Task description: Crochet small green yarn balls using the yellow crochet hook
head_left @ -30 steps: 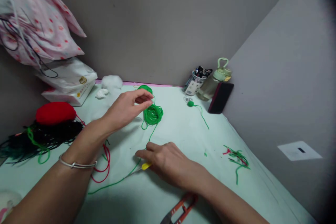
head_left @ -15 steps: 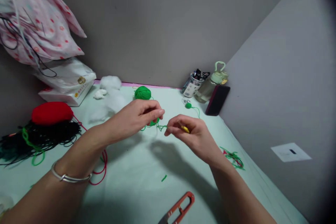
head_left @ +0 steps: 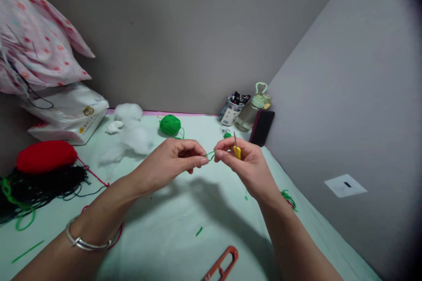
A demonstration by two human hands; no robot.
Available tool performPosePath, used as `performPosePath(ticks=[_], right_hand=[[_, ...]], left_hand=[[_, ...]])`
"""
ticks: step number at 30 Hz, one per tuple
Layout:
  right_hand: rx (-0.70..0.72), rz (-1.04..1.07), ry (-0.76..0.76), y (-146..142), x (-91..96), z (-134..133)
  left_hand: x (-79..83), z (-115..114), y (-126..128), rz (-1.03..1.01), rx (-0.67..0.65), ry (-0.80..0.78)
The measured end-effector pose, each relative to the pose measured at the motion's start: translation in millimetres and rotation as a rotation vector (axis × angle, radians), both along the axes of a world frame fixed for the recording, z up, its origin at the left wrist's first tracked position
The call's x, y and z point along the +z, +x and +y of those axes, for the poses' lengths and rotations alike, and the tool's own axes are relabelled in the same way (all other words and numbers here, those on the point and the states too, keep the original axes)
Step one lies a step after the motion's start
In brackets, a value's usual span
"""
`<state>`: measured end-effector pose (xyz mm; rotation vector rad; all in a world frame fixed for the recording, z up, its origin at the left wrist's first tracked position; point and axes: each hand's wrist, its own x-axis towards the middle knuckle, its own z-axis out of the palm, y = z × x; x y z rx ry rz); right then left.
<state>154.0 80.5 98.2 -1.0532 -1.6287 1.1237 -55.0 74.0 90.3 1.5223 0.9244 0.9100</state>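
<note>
Thumb and fingers of my left hand [head_left: 180,158] are pinched on green yarn [head_left: 209,154]. A short stretch of it runs across to my right hand [head_left: 247,164], whose fingertips are also closed on it. Tucked in the right hand is a yellow-handled crochet hook [head_left: 237,152], its thin metal shaft pointing up. Whatever else lies inside the left fingers is hidden. Behind the left hand sits a ball of green yarn [head_left: 170,125]. A small green ball [head_left: 227,135] shows just beyond the right fingers.
Orange thread snips [head_left: 227,259] lie at the near edge, with a green yarn scrap [head_left: 199,231] close by. White stuffing [head_left: 132,134], red yarn [head_left: 46,156] and black yarn [head_left: 49,183] are on the left. A pen cup [head_left: 230,112], bottle [head_left: 252,112] and phone [head_left: 263,127] stand at the back right.
My hands have drawn closer together and level. The hook has swung so its metal shaft points up. Green loops that hung below the left fingers are out of sight. The view has shifted slightly right.
</note>
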Motion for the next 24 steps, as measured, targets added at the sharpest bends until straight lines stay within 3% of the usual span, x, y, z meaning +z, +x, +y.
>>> performPosePath(ticks=[4,8,11,14,18,24], right_hand=[[-0.057,0.083,-0.040,2,-1.8,1],[0.099,0.072,-0.206,3,-2.3,-1],[0.175,0.089,-0.314,-1,-2.4,-1],[0.129,0.183,-0.392,-7,-3.7,0],[0.037,0.344,-0.466,-11,-7.5,3],[-0.066,0.468,-0.451,-7,-12.2,9]], left_hand=[[-1.8,2,7,-0.402,0.167,-0.178],[-10.0,5,18,-0.665,0.346,-0.282],[-16.1,4,24,-0.711,0.422,-0.276],[-19.6,1,29,-0.722,0.468,-0.270],[-21.4,-4,36,-0.690,0.435,-0.282],[-23.2,-7,44,-0.609,0.369,-0.289]])
